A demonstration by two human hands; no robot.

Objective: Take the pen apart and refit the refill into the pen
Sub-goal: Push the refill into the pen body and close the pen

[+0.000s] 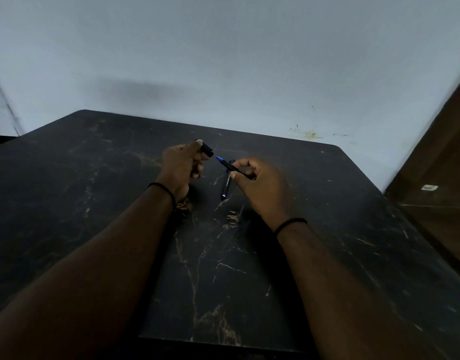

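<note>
Our left hand point(181, 166) pinches a black cap point(207, 149); our right hand point(260, 184) grips a blue-tipped pen point(227, 166) above another pen point(226, 187) on the dark table point(94, 203).

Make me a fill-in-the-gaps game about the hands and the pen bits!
1. The left hand holds a short black piece above the ____ table.
2. The pen part in the right hand has a ____ tip.
3. Another black pen piece lies on the table ____ the two hands.

Missing words: dark marble; blue; between
</note>
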